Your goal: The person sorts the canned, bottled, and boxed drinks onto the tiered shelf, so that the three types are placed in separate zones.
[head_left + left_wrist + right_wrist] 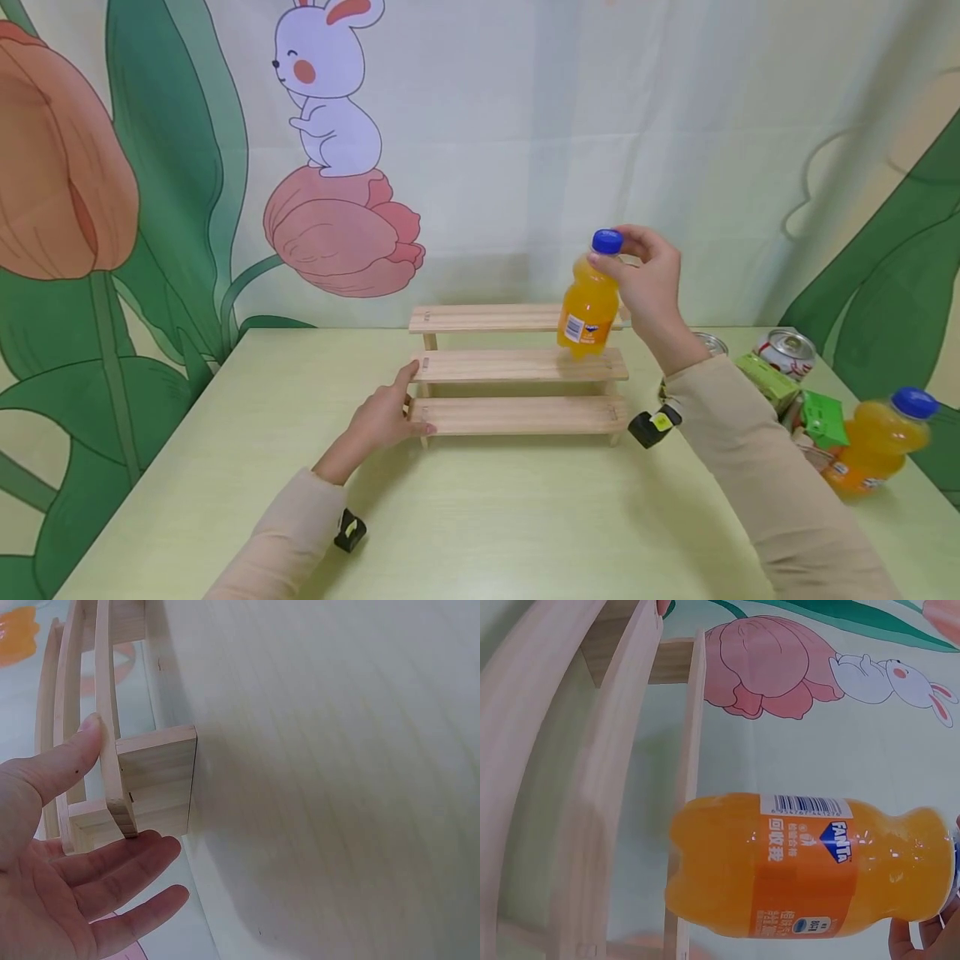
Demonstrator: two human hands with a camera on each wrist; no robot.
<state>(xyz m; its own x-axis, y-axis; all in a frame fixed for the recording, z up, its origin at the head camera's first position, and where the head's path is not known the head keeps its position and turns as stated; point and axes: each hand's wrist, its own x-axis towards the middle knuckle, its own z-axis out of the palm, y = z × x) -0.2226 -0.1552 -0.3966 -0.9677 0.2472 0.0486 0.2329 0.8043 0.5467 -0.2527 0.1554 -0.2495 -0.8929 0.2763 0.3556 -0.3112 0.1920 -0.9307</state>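
Observation:
An orange Fanta bottle (588,304) with a blue cap is held nearly upright by my right hand (651,279), whose thumb and fingers pinch it near the cap. Its base is over the right part of a three-step wooden shelf (517,367); in the right wrist view the bottle (780,866) overlaps the upper boards, and contact cannot be told. At the shelf's left end, my left hand (384,414) grips the lower steps. In the left wrist view its thumb (71,761) presses one face of a board, with the fingers around the board's end.
To the right, partly behind my right forearm, stand a second orange bottle (877,442), green cartons (821,417) and a white-and-red can (786,354). Another can (711,343) shows beside my sleeve. A printed curtain (480,167) hangs behind the table (510,517).

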